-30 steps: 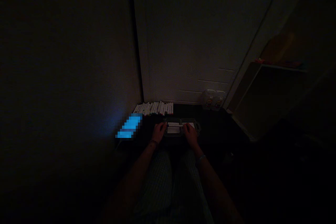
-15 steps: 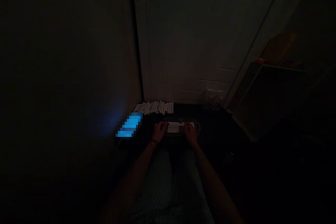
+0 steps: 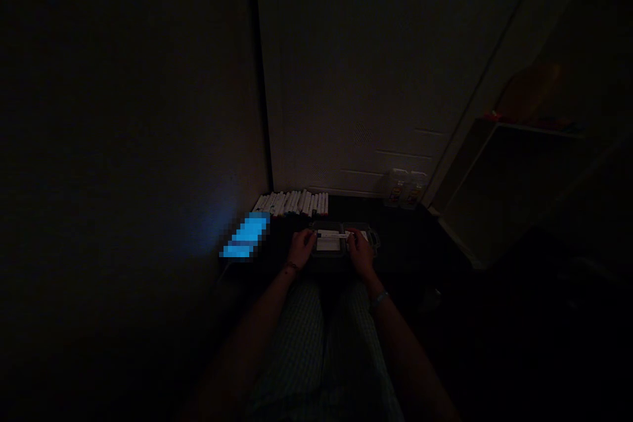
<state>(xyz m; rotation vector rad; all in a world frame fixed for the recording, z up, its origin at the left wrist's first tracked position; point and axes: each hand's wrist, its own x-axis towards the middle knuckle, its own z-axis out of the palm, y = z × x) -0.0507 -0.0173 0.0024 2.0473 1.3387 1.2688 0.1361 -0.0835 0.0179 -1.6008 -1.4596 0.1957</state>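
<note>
The room is very dark. My left hand [image 3: 301, 249] and my right hand [image 3: 361, 252] each pinch one end of a thin white marker [image 3: 332, 235], held level between them. The marker hangs just above a small dark case [image 3: 341, 254] with white panels inside, lying on the dark floor. Both hands have their fingers closed round the marker's ends. My legs in pale checked trousers stretch toward the case.
A row of several white markers [image 3: 293, 202] lies by the wall. A glowing blue screen [image 3: 245, 237] sits to the left. Two small clear containers [image 3: 406, 188] stand by the door; a dark shelf unit [image 3: 499, 178] is at right.
The hands and marker have stayed almost in place; the view has shifted slightly and the picture has grown darker.
</note>
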